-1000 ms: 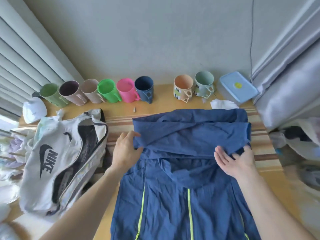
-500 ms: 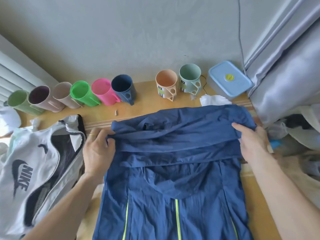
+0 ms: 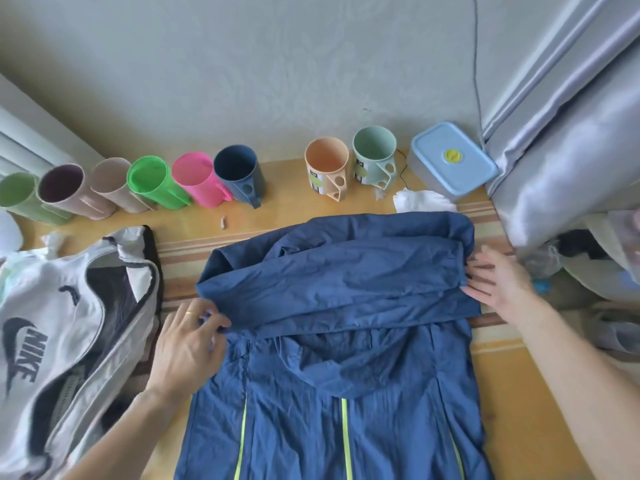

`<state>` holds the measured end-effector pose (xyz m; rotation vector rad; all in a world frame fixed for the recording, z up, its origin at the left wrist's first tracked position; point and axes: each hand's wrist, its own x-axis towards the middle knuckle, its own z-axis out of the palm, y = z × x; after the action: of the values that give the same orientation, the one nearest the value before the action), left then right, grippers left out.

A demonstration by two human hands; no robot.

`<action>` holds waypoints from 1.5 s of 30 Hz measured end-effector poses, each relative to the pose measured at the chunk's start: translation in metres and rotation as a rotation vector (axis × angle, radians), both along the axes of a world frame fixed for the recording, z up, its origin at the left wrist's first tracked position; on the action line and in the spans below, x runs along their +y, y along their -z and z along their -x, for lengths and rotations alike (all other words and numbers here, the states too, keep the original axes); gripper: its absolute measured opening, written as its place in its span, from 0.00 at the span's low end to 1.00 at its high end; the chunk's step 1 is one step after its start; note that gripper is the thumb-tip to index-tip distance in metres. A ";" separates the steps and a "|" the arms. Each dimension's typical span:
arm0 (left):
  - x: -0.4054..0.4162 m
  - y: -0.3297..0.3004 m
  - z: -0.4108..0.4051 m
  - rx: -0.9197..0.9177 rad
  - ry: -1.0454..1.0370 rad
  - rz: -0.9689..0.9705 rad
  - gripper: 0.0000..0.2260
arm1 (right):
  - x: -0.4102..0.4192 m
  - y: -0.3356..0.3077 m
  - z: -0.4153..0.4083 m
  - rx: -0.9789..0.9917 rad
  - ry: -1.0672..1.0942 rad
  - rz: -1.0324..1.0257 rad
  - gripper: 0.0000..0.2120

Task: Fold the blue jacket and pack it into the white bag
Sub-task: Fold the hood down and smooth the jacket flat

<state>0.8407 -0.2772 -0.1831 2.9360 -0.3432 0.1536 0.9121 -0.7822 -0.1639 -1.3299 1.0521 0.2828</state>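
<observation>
The blue jacket (image 3: 332, 341) lies spread on the wooden surface (image 3: 287, 209), its far part folded over toward the person into a thick band across the chest, with neon-yellow stripes running down the near part. The left hand (image 3: 188, 344) rests at the band's left corner, its fingers (image 3: 211, 323) pinched shut on the fabric edge; a ring shows on one finger. The right hand (image 3: 498, 280) lies at the band's right end with fingers spread fairly flat against the fold, touching the cloth; whether it grips any fabric cannot be told. The white bag (image 3: 65, 341) sits just left of the jacket, unzipped with its dark lining showing, and bears a dark swoosh and the word "NIKE". Along the wall stands a row of coloured mugs (image 3: 194, 178), two with small unreadable labels, beside a blue-lidded container (image 3: 453, 161) with a yellow round mark.
</observation>
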 end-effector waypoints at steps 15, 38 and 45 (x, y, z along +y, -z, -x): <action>-0.075 0.020 -0.047 0.041 0.163 -0.036 0.23 | 0.078 0.044 0.049 -0.333 -0.972 1.259 0.28; -0.020 0.025 0.194 0.344 -0.081 -0.127 0.29 | 0.139 0.054 0.331 -0.189 -0.972 1.243 0.31; -0.001 0.017 0.256 0.419 -0.411 -0.008 0.26 | 0.098 0.066 0.382 -0.247 -0.679 1.189 0.29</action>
<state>0.5844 -0.2784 -0.2003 2.9034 0.3200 -0.4054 0.5305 -0.6839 -0.2299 -2.7109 0.4680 -0.0585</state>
